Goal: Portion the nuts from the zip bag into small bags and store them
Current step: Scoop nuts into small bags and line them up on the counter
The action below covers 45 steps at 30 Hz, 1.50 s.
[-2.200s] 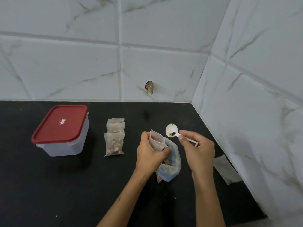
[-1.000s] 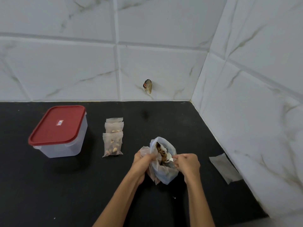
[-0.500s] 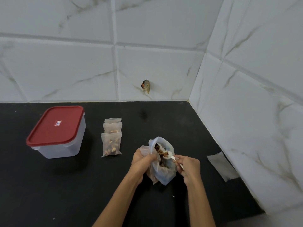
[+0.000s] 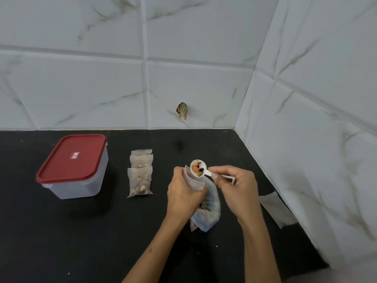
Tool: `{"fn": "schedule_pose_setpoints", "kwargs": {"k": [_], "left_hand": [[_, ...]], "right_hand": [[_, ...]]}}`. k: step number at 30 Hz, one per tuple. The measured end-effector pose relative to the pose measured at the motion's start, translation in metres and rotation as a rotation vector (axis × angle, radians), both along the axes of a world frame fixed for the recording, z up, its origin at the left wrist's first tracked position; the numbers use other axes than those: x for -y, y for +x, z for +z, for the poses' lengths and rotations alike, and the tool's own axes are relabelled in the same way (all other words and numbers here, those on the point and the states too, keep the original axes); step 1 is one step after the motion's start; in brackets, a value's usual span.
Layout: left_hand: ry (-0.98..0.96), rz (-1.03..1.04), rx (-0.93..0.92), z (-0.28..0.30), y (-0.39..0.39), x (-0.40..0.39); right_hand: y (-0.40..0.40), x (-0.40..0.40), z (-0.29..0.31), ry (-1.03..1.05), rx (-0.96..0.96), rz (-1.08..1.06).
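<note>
Head view: black counter [image 4: 85, 237] — in a white marble-tiled wall [image 4: 204, 78] corner.

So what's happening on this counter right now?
A person is portioning nuts. The right hand holds a white spoon loaded with nuts above a small bag that the left hand grips, along with the zip bag. Three filled small bags lie beside a red-lidded container.
</note>
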<state>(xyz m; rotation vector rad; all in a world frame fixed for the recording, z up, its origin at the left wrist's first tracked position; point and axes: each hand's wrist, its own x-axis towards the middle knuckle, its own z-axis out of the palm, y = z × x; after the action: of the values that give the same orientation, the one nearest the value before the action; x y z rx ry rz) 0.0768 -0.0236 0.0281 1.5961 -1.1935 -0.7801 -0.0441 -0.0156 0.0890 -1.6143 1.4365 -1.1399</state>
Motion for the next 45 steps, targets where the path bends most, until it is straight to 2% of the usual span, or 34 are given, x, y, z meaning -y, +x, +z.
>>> {"fn": "schedule_pose_setpoints", "kwargs": {"k": [3,6,16,20,23,28,38,40,43,45], "left_hand": [[-0.028,-0.021,-0.078,0.003,0.000,-0.002],[-0.051,-0.030,-0.112,0.003,0.001,-0.003],[-0.097,-0.048,-0.150,0.001,0.001,-0.003],[-0.107,-0.057,-0.173,0.000,0.000,-0.004],[-0.101,-0.071,-0.158,0.001,0.002,-0.004],[-0.100,-0.054,-0.158,0.002,0.003,-0.004],[-0.068,-0.054,-0.135,0.001,0.005,-0.001],[-0.055,-0.058,-0.137,-0.001,0.005,-0.001],[-0.040,-0.041,-0.136,-0.004,0.006,-0.001],[-0.020,-0.031,-0.135,-0.005,0.007,-0.002]], "right_hand": [[0.003,-0.004,0.002,-0.060,-0.169,0.062],[0.002,-0.006,0.004,-0.079,-0.242,0.069],[0.001,-0.011,0.009,-0.079,-0.212,0.044],[0.001,-0.011,0.010,0.000,-0.116,0.042],[0.002,-0.012,0.009,0.023,-0.117,0.013],[0.000,-0.012,0.013,0.089,0.076,0.048],[0.002,-0.007,0.006,0.067,0.029,-0.040],[0.000,-0.005,0.003,0.095,0.129,-0.057],[-0.003,0.002,-0.006,0.177,0.399,-0.121],[-0.003,0.006,-0.019,0.210,0.471,-0.201]]}}
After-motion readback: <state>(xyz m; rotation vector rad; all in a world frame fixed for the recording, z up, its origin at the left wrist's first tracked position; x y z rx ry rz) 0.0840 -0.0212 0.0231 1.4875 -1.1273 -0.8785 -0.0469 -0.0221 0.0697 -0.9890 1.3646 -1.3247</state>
